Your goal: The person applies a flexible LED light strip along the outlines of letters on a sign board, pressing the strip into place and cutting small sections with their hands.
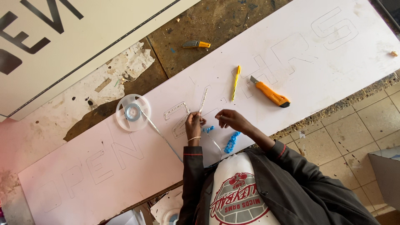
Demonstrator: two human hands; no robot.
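Left hand pinches a thin silvery strip on the long white board with outlined letters; right hand pinches beside it, near crumpled blue backing.

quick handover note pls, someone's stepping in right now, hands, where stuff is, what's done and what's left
Left hand presses a thin strip onto the long white board; right hand pinches near the strip's loose end.
The strip runs from the clear reel on the left.
Blue peeled backing lies by the board's near edge.
Yellow pen and orange knife lie farther along the board.
Done: one outlined character partly lined with strip.
Left: the other outlined letters are bare.
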